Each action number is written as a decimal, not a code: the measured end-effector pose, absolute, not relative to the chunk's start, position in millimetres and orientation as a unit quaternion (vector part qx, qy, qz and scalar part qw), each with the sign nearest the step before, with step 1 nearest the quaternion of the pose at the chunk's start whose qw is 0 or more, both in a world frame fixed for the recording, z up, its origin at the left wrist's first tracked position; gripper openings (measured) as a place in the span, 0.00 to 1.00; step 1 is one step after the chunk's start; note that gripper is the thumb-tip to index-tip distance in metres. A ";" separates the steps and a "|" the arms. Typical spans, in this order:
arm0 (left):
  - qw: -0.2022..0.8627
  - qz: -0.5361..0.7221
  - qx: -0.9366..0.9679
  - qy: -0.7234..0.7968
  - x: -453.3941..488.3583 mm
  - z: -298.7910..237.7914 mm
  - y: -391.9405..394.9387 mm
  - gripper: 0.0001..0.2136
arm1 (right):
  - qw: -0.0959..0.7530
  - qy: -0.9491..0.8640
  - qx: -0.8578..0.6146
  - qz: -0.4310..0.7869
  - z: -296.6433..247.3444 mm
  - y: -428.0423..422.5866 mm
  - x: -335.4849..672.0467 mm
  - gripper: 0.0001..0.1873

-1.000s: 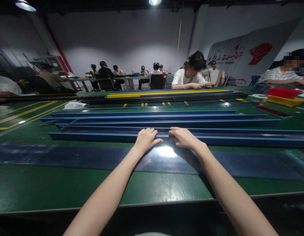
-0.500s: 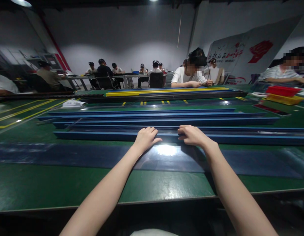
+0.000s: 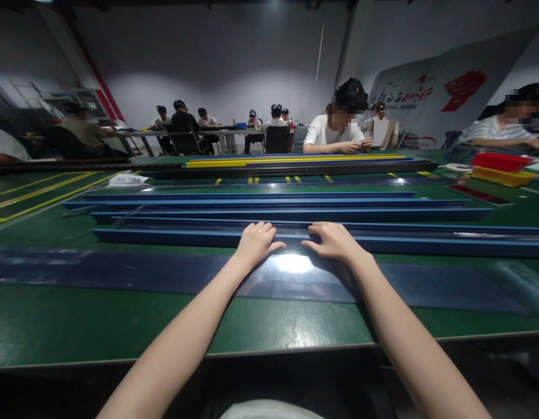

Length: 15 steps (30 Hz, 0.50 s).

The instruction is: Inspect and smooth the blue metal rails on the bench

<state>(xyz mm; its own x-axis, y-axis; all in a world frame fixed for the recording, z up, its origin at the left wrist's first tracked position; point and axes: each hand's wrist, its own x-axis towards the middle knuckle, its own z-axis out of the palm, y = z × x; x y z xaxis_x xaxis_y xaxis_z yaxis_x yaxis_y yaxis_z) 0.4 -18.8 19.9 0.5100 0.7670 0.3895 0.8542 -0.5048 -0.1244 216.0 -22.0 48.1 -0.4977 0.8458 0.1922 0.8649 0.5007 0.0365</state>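
A long blue channel strip (image 3: 165,235) lies across the green table in front of me. My left hand (image 3: 257,241) is curled over it, the fingers reaching past the near wall and the thumb pointing right on the near side. A short gap away, my right hand (image 3: 333,238) grips the same strip, its index finger bent over the wall and its thumb lower, in front. The fingertips of both hands are hidden inside the channel. Nearer to me a clear plastic sheet (image 3: 121,270) is spread flat, with a bright reflection on it.
Several more blue strips (image 3: 269,213) lie behind. Farther back are yellow strips (image 3: 295,161), a white packet (image 3: 127,180), a dark red flat item (image 3: 479,195), a red tray (image 3: 500,161) and a yellow tray (image 3: 503,176). A co-worker (image 3: 339,128) sits opposite; other people work beyond.
My right hand has slid slightly left along the blue strip, closer to the left hand, and its thumb now shows apart from the index finger. The left hand stays nearly in place.
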 end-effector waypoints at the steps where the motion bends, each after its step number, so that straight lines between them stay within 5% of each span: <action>1: 0.152 -0.142 -0.856 -0.473 0.5 20.1 -19.0 0.19 | 0.075 -0.863 -0.495 -0.065 47.1 -21.7 215.1 0.17; 15: 0.128 -0.134 -0.875 -0.448 3.9 19.4 -19.4 0.12 | 0.063 -0.867 -0.492 -0.053 42.7 -19.8 211.8 0.15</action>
<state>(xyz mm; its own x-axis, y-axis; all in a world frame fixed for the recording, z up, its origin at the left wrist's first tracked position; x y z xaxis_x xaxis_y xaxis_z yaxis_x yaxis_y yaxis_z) 3.9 -19.4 19.4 0.5633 0.7489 0.3489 0.8176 -0.5663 -0.1045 211.8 -19.8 42.7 -0.5089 0.8456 0.1610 0.8589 0.5112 0.0300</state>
